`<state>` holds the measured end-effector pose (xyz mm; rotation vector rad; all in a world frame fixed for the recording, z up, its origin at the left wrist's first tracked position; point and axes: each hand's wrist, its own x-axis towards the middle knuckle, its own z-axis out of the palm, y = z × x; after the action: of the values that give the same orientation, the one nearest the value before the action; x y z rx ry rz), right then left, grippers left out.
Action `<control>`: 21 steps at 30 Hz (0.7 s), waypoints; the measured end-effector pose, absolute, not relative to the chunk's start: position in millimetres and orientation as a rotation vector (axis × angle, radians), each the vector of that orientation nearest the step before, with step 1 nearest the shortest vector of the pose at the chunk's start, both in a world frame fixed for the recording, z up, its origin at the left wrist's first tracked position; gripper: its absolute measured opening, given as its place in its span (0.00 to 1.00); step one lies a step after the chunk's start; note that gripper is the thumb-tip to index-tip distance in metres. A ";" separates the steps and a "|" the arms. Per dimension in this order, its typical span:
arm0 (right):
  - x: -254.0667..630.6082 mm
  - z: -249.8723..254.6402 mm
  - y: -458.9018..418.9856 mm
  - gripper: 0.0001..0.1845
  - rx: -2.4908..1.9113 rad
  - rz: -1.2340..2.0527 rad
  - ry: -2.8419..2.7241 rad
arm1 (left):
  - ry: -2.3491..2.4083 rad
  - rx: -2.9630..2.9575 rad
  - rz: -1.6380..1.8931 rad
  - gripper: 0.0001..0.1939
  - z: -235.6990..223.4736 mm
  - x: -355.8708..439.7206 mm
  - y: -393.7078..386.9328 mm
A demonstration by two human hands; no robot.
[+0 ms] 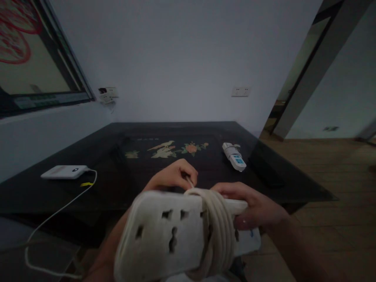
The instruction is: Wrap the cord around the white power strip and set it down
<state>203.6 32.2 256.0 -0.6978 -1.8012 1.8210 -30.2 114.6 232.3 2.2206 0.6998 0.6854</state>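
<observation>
A large white power strip (158, 231) is held up close in front of me, over the table's near edge. Its white cord (219, 231) is wound in several turns around the strip's right part. My left hand (176, 174), behind the strip, pinches a length of the cord between thumb and fingers. With its thumb in front and fingers behind, my right hand (249, 203) grips the strip's right end beside the coil. The lower edge of the strip runs out of view.
On the dark table (88, 149) with its bird and flower picture lie a second power strip (234, 156) wrapped in its cord, a dark flat object (266, 172) and a white power bank (63, 172). A thin cable (67, 205) hangs off the left side. Wall sockets (241, 92) are behind.
</observation>
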 end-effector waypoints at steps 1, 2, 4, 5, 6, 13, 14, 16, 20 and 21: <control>206.6 266.7 31.9 0.24 -0.739 1.708 -1.983 | 0.625 2.246 0.570 0.22 243.6 -29.3 117.2; 208.3 276.8 31.1 0.24 -0.784 1.551 -2.153 | 0.561 2.277 0.470 0.21 254.5 -27.6 119.7; 208.0 292.0 27.9 0.21 -0.881 1.239 -2.392 | 0.521 2.376 0.378 0.16 273.1 -22.8 123.3; 206.1 295.9 26.2 0.19 -0.925 1.097 -2.476 | 0.540 2.444 0.382 0.13 280.2 -20.1 124.0; 203.7 297.1 24.9 0.17 -0.976 0.969 -2.542 | 0.563 2.520 0.382 0.11 285.5 -17.5 124.0; 195.6 267.6 37.8 0.13 -1.461 0.363 -2.576 | 0.846 2.939 0.407 0.10 288.9 -10.1 111.4; 196.2 263.7 40.7 0.13 -1.513 0.323 -2.548 | 0.889 2.965 0.407 0.10 286.9 -9.4 109.5; 197.5 257.9 45.3 0.12 -1.603 0.249 -2.502 | 0.968 3.001 0.419 0.11 282.7 -6.7 106.0; 199.6 251.2 48.7 0.11 -1.680 0.118 -2.401 | 1.098 2.999 0.517 0.12 274.0 1.8 98.4; 200.1 250.1 48.8 0.12 -1.669 0.099 -2.376 | 1.125 2.972 0.571 0.12 271.9 3.8 96.3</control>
<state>200.1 48.8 250.1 -1.6690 -2.3760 0.0985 3.8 96.3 271.9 2.9718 1.1248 0.5709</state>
